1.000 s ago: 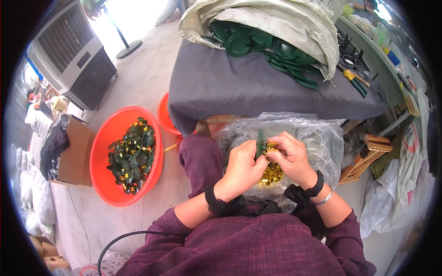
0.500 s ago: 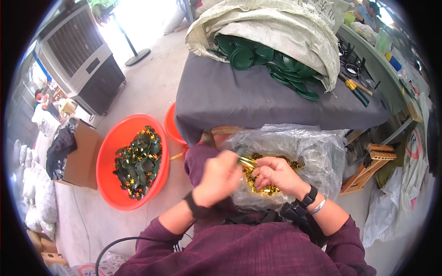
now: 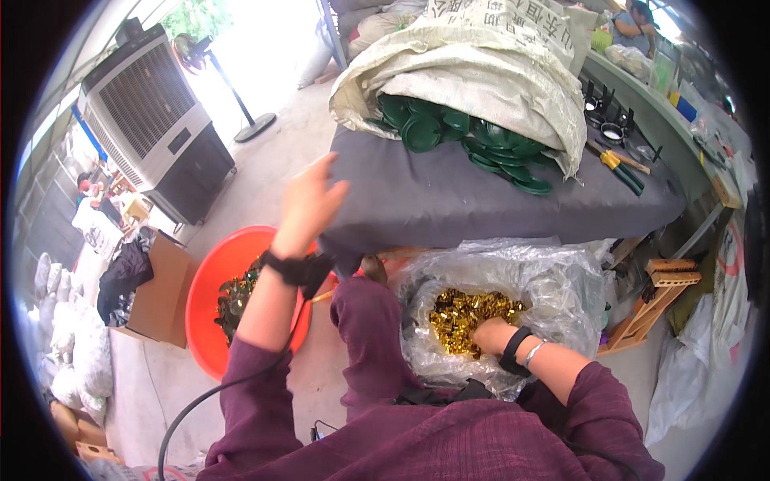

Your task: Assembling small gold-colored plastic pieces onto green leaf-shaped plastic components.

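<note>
My left hand (image 3: 311,200) is raised beside the left edge of the cloth-covered table, its fingers apart and nothing visible in them. My right hand (image 3: 495,335) reaches into a heap of shiny gold pieces (image 3: 464,314) in a clear plastic bag (image 3: 545,276); its fingertips are hidden among them. Dark green round discs (image 3: 421,132) spill from the mouth of a white woven sack (image 3: 481,56) on the table. Partly behind my left forearm, an orange basin (image 3: 210,353) holds green pieces with gold parts (image 3: 234,297).
Yellow-handled pliers (image 3: 622,170) lie at the right of the grey tablecloth (image 3: 481,210). A wooden rack (image 3: 654,301) stands right of the bag. On the left are a cardboard box (image 3: 160,289) and an air cooler (image 3: 152,120). Another person (image 3: 634,32) is at the far right.
My hands, close together over the gold pieces before, have separated. The left has moved up and left, without the gold piece seen there earlier; the right has gone down into the heap.
</note>
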The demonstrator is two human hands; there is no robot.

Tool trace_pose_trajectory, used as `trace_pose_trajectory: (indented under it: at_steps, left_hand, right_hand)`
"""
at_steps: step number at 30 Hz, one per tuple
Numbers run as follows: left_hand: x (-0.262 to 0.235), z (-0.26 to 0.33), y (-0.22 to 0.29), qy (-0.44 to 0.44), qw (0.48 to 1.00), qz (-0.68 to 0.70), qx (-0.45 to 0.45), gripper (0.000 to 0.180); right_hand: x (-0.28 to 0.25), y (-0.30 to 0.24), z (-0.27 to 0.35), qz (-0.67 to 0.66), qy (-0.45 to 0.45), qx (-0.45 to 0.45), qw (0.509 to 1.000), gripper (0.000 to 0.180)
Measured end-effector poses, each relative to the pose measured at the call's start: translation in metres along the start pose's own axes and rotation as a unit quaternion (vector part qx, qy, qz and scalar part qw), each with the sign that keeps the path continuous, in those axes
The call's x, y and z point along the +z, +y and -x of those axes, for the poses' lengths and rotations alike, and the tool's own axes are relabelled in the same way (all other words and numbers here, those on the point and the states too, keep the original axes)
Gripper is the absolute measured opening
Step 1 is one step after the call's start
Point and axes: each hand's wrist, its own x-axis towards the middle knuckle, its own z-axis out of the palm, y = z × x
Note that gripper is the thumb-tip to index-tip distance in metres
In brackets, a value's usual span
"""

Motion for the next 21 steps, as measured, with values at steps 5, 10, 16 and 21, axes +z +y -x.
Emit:
trace_pose_trajectory:
  at_steps: [5,10,16,21]
  left_hand:
    - [0.067,-0.084,0.044,-0.079,0.987,0.130,-0.056,0.051]
    - [0.099,-0.110,0.063,-0.116,0.969,0.174,-0.134,0.053]
    - [0.104,-0.109,0.054,-0.100,0.978,0.105,-0.149,0.045]
    - [0.097,-0.083,0.054,-0.137,0.979,0.124,-0.087,0.030]
  right_hand:
    - [-0.014,-0.004,0.003,-0.022,0.002,0.005,1.000,0.019]
    - [-0.011,-0.004,0.002,-0.034,0.037,-0.022,0.999,0.019]
    - [-0.013,-0.002,0.002,-0.049,0.000,0.001,0.999,0.021]
    - [-0.003,-0.001,-0.002,-0.037,-0.053,-0.012,0.998,0.020]
